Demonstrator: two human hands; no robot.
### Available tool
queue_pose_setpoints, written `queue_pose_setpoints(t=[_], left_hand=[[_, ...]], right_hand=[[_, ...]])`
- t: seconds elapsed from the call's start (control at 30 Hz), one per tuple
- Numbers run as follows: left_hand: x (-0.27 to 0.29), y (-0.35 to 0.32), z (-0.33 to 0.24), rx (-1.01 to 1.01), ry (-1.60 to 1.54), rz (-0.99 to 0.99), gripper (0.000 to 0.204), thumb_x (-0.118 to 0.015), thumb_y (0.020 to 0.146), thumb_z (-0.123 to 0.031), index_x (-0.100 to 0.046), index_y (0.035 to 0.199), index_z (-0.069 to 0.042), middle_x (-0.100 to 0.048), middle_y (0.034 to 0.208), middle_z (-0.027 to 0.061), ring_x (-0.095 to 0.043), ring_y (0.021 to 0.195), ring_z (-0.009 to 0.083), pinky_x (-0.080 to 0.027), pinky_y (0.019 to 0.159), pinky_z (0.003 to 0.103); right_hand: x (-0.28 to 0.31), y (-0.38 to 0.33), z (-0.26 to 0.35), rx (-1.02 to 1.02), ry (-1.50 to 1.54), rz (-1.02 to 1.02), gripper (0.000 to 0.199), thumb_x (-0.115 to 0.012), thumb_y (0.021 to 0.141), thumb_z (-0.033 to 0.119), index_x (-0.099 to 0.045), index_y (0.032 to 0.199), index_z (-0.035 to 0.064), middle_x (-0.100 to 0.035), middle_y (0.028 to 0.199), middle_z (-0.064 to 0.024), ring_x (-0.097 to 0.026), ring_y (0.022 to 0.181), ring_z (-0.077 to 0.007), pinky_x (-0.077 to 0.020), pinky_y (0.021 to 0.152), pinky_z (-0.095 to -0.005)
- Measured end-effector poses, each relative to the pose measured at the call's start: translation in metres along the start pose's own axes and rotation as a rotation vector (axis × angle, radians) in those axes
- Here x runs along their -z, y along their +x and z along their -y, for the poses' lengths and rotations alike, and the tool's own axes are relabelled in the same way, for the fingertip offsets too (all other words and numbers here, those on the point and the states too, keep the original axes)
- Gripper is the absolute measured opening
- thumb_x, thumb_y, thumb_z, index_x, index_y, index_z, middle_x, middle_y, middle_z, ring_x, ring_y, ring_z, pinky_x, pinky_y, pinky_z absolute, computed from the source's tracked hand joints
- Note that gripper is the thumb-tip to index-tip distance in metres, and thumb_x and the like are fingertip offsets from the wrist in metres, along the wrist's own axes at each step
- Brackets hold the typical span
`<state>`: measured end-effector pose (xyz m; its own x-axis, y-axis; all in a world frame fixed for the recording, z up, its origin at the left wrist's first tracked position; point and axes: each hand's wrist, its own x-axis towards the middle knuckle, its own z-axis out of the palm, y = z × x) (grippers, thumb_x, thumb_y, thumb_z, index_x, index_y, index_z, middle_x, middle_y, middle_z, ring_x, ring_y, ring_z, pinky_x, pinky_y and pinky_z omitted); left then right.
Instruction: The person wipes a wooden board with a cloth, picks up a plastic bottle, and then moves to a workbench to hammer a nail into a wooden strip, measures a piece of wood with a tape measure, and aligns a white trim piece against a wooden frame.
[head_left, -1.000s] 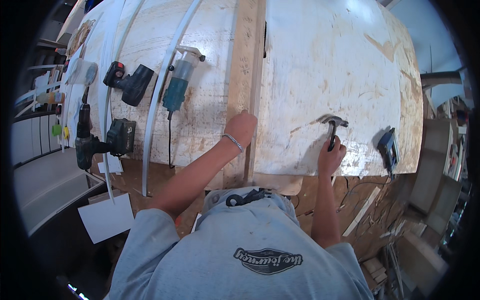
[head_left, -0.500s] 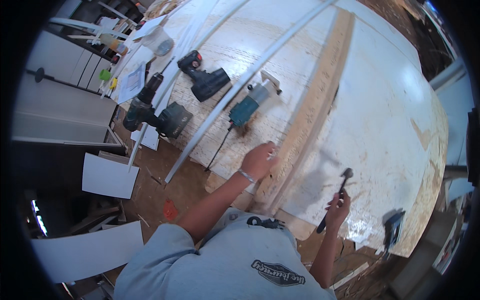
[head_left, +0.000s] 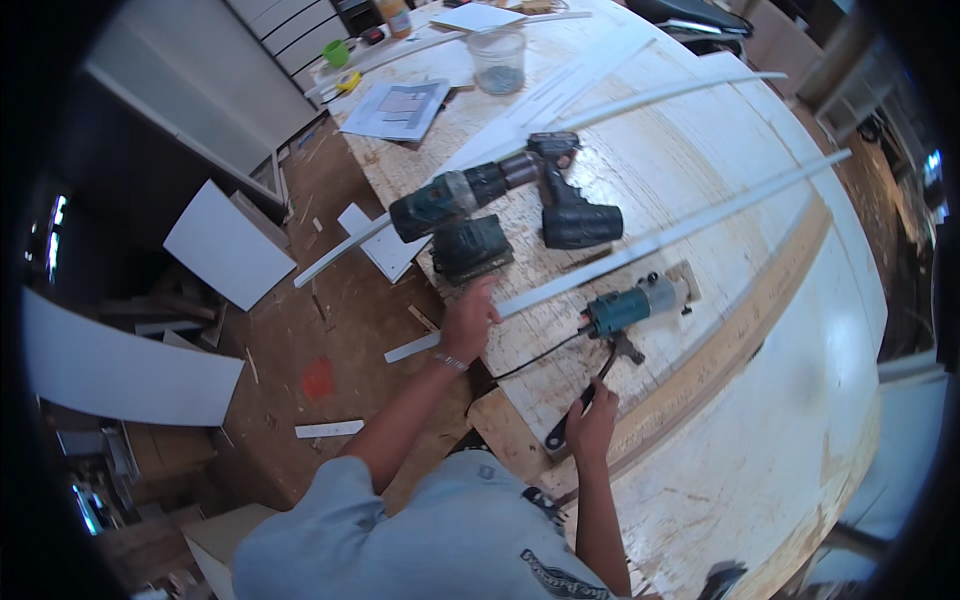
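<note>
My left hand (head_left: 468, 322) is around a long white strip (head_left: 640, 247), which passes between its thumb and fingers. The strip runs across the table, its near end past the edge. In my right hand (head_left: 593, 420) is a claw hammer (head_left: 627, 348), held by its dark handle. The hammer's head is beside a teal trim router (head_left: 625, 310) with a black cord. Beyond the left hand lie a drill (head_left: 440, 203) with its battery (head_left: 472, 248) and a second dark cordless tool (head_left: 578, 222). Right of the router lies a long wooden board (head_left: 735, 345).
The white worktable (head_left: 790, 410) has a worn, scratched top. At its far side are a clear plastic tub (head_left: 497, 65), a printed sheet (head_left: 397, 108), a green cup (head_left: 337, 53) and a yellow tape measure (head_left: 349, 81). White panels (head_left: 228, 245) and offcuts lie on the floor at left.
The view has swung left. My left hand has moved from beside the wooden board to the white strip. My right hand has carried the hammer left across the board, close to the router.
</note>
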<state>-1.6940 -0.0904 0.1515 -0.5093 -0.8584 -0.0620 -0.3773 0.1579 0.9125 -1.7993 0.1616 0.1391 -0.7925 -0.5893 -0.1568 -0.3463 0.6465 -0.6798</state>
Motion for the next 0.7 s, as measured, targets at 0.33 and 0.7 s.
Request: queue_pose_setpoints(t=[0.33, 0.7], left_hand=[[0.279, 0.232, 0.046, -0.063, -0.031, -0.634, 0.030, -0.054, 0.102, -0.030, -0.068, 0.100, -0.003, -0.070, 0.074, 0.0048, -0.066, 0.075, 0.0129, -0.051, 0.073, 0.028], [0.354, 0.627, 0.170, -0.013, 0.628, -0.502, 0.080, -0.081, 0.077, -0.037, -0.043, 0.145, -0.019, -0.042, 0.138, 0.0243, -0.038, 0.132, 0.0412, -0.037, 0.108, 0.047]], right_hand=[[-0.045, 0.001, 0.012, -0.051, -0.293, -0.115, 0.045, -0.060, 0.085, 0.008, -0.058, 0.129, 0.0032, -0.047, 0.124, -0.0269, -0.049, 0.113, -0.0443, -0.0416, 0.099, -0.0491], [-0.106, 0.014, 0.040, -0.308, -0.674, -0.389, 0.027, -0.056, 0.088, 0.009, -0.056, 0.113, -0.0020, -0.054, 0.114, -0.0211, -0.059, 0.102, -0.0355, -0.0498, 0.086, -0.0434]])
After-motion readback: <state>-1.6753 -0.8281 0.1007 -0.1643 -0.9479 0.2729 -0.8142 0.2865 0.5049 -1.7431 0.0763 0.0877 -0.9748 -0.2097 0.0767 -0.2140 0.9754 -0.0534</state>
